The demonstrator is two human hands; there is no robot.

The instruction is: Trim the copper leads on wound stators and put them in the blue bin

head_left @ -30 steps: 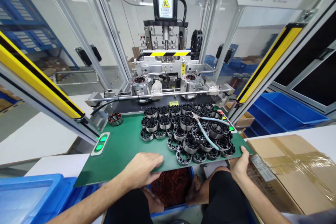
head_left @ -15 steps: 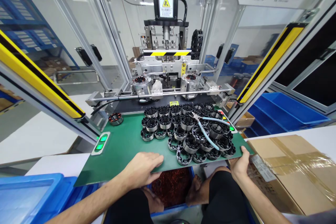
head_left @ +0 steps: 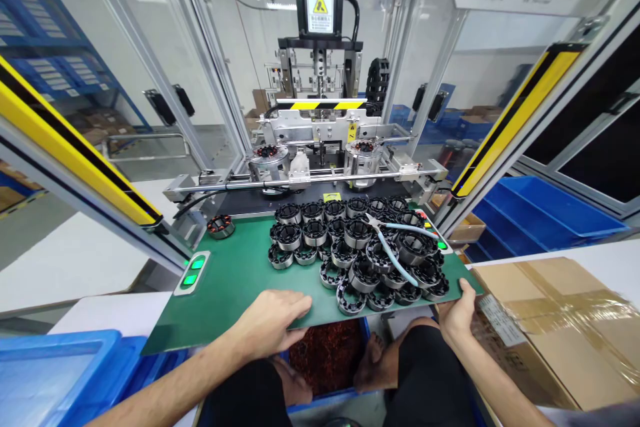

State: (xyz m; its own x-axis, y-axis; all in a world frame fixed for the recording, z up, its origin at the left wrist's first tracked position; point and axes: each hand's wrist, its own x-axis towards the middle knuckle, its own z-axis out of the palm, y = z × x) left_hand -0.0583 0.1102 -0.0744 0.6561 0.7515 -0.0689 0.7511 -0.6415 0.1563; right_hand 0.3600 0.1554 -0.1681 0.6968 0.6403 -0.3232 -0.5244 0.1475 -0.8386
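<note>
My left hand (head_left: 277, 321) lies over the front edge of the green tabletop (head_left: 230, 280), fingers on top and thumb below the edge. At the right front corner my right hand (head_left: 457, 310) grips the same board, thumb above and fingers underneath. Between and beyond them sit several stator cores (head_left: 351, 297), black-lined metal rings in a partly stacked pile. Cutting pliers (head_left: 393, 250) with light blue handles rest across the pile. A stator wound with copper (head_left: 221, 227) stands alone at the board's far left.
Behind the board a winding machine (head_left: 320, 127) holds two stators on round fixtures. Green-lit buttons (head_left: 193, 272) sit at the left. A cardboard box (head_left: 565, 320) is at the right, blue trays (head_left: 60, 373) at the left. Below is a bin of copper scrap (head_left: 327, 357).
The machine's upright column and its striped crossbar have shifted slightly to the right. Both hands, the stator cores and the pliers have stayed where they were.
</note>
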